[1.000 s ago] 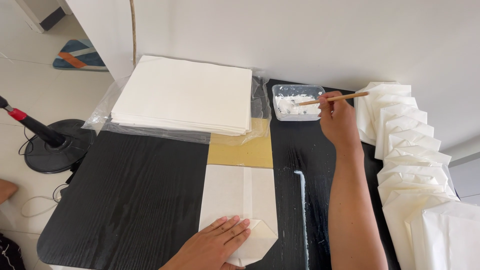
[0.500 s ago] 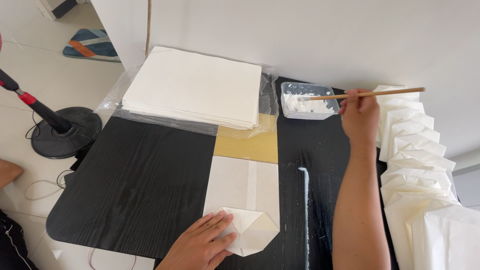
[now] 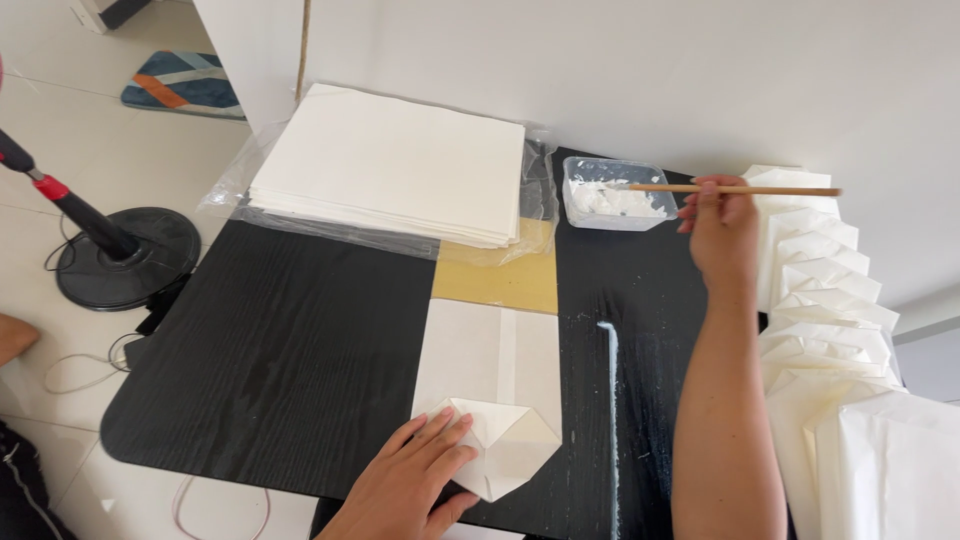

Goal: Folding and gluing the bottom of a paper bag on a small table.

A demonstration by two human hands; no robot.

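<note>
- Head view: my left hand lies flat, fingers spread and pressing on the folded white paper bag near the front edge of the black table; it holds nothing, only pins the folded bottom flaps down.
- My right hand sits near the back right corner of the table, fingers pinched narrow around a thin wooden stick held level, its tip over the white paste in the small clear tub at the back edge.
- A tan card lies under the bag's far end, between the bag and the stack of white sheets, which rests on clear plastic wrap at the back left corner.
- A streak of white paste runs along the table just right of the bag.
- A row of finished folded bags overlaps along the right edge.
- A black round stand base stands on the floor to the left.
</note>
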